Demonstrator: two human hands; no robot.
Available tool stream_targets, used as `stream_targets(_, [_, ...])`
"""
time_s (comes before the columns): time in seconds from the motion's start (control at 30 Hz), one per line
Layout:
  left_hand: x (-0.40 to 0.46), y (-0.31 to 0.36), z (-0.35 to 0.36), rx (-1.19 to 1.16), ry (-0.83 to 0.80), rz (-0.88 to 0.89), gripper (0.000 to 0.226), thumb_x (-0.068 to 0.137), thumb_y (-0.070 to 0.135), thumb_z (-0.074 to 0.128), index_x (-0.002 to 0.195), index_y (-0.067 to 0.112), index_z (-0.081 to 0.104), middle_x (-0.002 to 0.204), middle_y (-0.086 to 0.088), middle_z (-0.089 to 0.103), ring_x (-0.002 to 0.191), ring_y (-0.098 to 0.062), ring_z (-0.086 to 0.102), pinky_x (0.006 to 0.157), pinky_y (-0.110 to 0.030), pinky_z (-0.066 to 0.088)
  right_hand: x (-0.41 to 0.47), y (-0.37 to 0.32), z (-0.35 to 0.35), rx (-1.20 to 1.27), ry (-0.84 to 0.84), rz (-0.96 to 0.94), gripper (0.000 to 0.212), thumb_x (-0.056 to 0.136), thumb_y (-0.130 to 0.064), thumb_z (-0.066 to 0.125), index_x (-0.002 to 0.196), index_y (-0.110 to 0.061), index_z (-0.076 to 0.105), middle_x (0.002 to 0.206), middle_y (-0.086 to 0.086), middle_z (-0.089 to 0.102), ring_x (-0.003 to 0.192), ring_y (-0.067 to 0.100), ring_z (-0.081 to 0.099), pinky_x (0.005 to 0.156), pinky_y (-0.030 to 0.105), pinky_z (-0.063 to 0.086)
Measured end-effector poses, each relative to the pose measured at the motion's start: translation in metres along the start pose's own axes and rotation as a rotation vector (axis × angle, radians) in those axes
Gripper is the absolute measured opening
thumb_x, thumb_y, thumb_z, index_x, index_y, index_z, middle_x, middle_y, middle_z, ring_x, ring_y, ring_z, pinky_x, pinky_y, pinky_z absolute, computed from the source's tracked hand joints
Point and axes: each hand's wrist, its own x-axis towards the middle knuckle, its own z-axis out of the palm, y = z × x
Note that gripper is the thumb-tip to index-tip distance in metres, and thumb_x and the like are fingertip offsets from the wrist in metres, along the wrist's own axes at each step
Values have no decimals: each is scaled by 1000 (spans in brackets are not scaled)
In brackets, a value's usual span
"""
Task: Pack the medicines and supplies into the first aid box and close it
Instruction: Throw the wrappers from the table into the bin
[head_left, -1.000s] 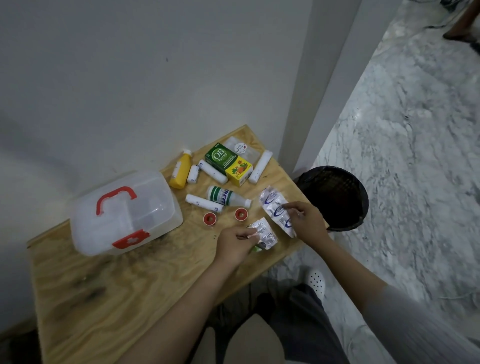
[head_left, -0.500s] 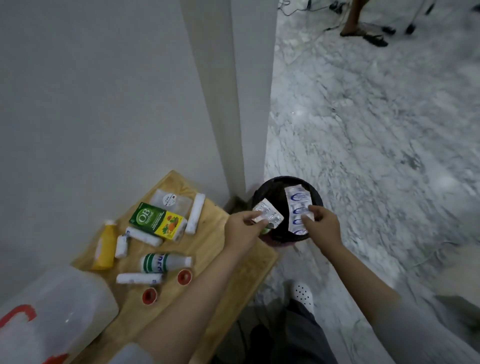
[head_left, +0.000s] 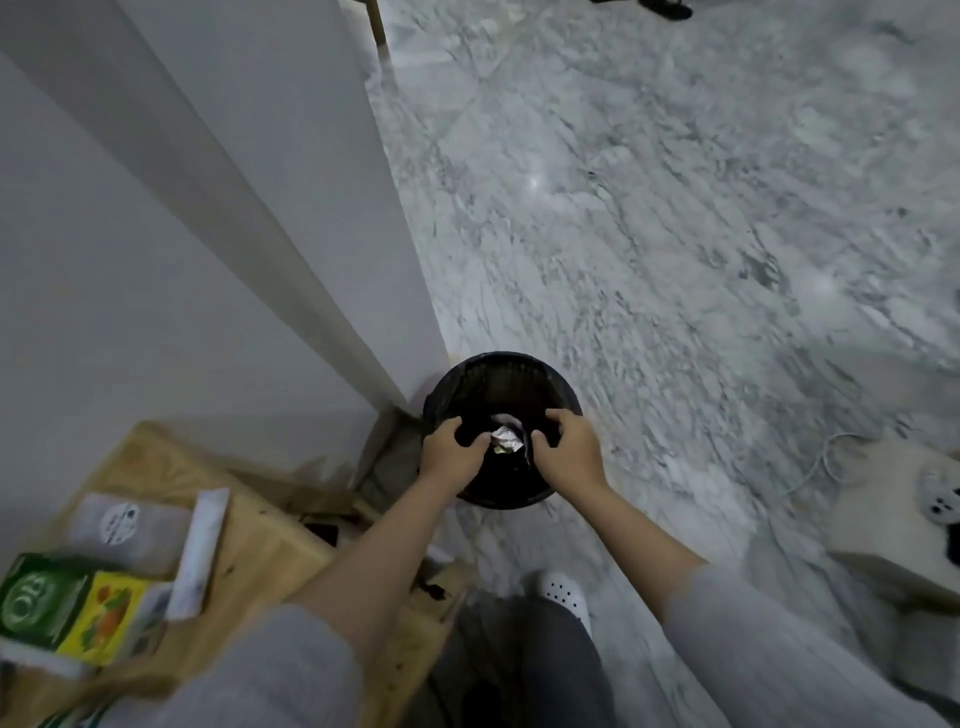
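We hold our left hand (head_left: 451, 451) and right hand (head_left: 569, 448) over the black bin (head_left: 501, 374), fingers loosely curled, each grip empty. Silver packets (head_left: 506, 435) lie inside the bin. A green box (head_left: 44, 597) sits on the counter (head_left: 260, 540).

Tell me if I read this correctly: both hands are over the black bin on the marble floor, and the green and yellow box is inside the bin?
Not quite. In the head view both hands are over the black bin on the marble floor, but the green and yellow box lies on the wooden table. Silvery packets are in the bin.

Black bin (head_left: 501, 374); grey-veined marble floor (head_left: 675, 208); green-yellow box (head_left: 67, 605).
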Motion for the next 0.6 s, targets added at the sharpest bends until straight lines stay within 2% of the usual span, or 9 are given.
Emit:
stream_targets(0.13, [-13, -8, -7, -14, 34, -30, 64, 89, 39, 58, 142, 11, 37, 146, -12, 41, 131, -29, 44, 102, -37, 41, -11, 3, 8, -4, 4, -7, 42, 92, -20, 53, 132, -8, 49, 134, 13, 52, 120, 26, 52, 93, 30, 42])
stream_targets(0.27, [-46, -11, -35, -59, 89, 37, 65, 88, 44, 55, 143, 14, 36, 146, -11, 41, 128, -25, 47, 98, -35, 43, -42, -22, 21, 33, 13, -119, 40, 93, -19, 53, 131, -7, 50, 132, 12, 55, 119, 26, 54, 91, 27, 42])
stream_targets(0.4, [-106, -19, -86, -116, 231, 156, 56, 89, 40, 55, 137, 13, 43, 137, -5, 47, 125, -22, 47, 93, -30, 42, -91, -70, 41, 47, 9, -277, 39, 92, -21, 53, 129, -9, 52, 128, 10, 58, 119, 24, 54, 96, 33, 45])
stream_targets(0.5, [-158, -29, -131, -206, 374, 255, 45, 90, 30, 58, 129, 8, 50, 119, 5, 51, 114, -10, 46, 88, -24, 39, -136, -112, 60, 90, -35, -407, 38, 92, -19, 54, 128, -8, 52, 124, 9, 60, 115, 22, 55, 89, 26, 44])
stream_targets(0.53, [-173, -35, -146, -236, 417, 267, 45, 89, 28, 59, 129, 8, 51, 119, 6, 50, 113, -9, 47, 88, -23, 39, -151, -126, 68, 107, -53, -448, 38, 92, -18, 54, 128, -8, 52, 122, 9, 60, 113, 22, 56, 87, 25, 42])
stream_targets(0.6, [-201, -54, -176, -271, 508, 276, 52, 87, 31, 61, 133, 11, 47, 132, -3, 49, 123, -15, 47, 100, -30, 40, -181, -154, 87, 122, -93, -520, 37, 91, -16, 54, 127, -7, 53, 124, 8, 60, 115, 21, 55, 88, 24, 41])
